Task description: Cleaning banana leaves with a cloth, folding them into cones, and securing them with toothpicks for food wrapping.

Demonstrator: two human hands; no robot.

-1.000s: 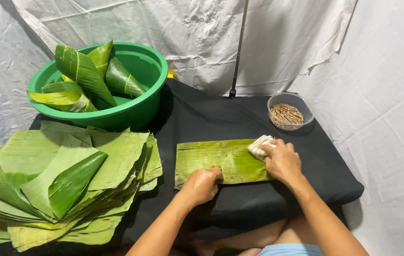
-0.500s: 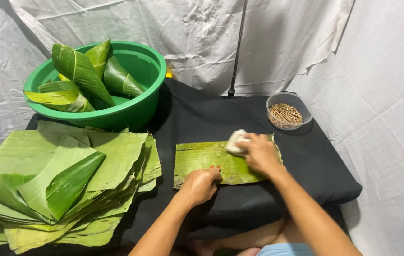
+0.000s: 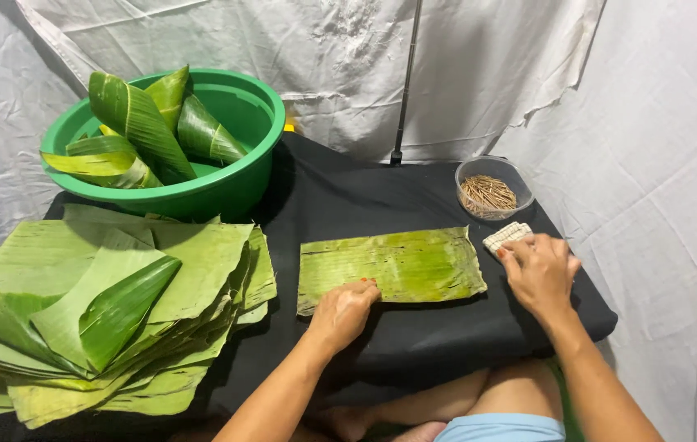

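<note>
Head view: a flat rectangular green banana-leaf sheet lay on the black-covered table, its near-left corner pinned by the left hand, fingers curled and holding nothing. The right hand, off the sheet's right edge, was closed on a small white folded cloth. Also seen: clear plastic cup of thin wooden sticks behind the cloth, stack of green leaf sheets at left, round green plastic basin w/ folded leaf cones.

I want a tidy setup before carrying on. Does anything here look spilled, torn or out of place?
Nothing stands out. The leaf piece lies flat under the left hand, and the sticks stay inside their clear bowl.
</note>
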